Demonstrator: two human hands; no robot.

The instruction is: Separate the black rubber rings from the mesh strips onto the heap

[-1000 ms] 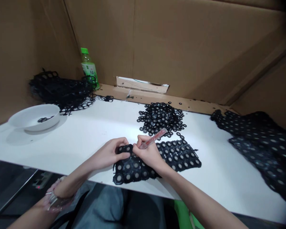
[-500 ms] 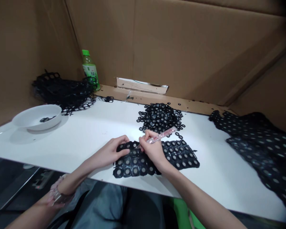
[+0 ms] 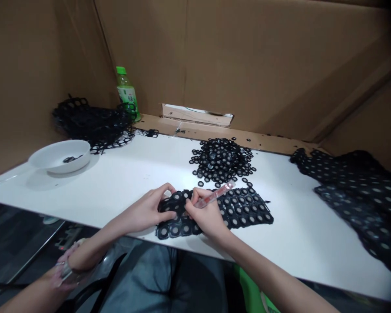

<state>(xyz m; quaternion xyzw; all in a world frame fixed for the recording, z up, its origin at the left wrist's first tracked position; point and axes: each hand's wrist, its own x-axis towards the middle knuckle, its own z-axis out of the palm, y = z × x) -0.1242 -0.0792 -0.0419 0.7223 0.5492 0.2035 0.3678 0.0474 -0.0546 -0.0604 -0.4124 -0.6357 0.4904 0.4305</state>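
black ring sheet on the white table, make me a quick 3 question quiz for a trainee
1. True or false: the shallow white bowl holds a few black pieces.
2. Which hand grips the slim red translucent tool?
3. Does the loose pile of black rings lie nearer the person or farther away than the black perforated ring sheet?

Key:
1. True
2. The right hand
3. Farther away
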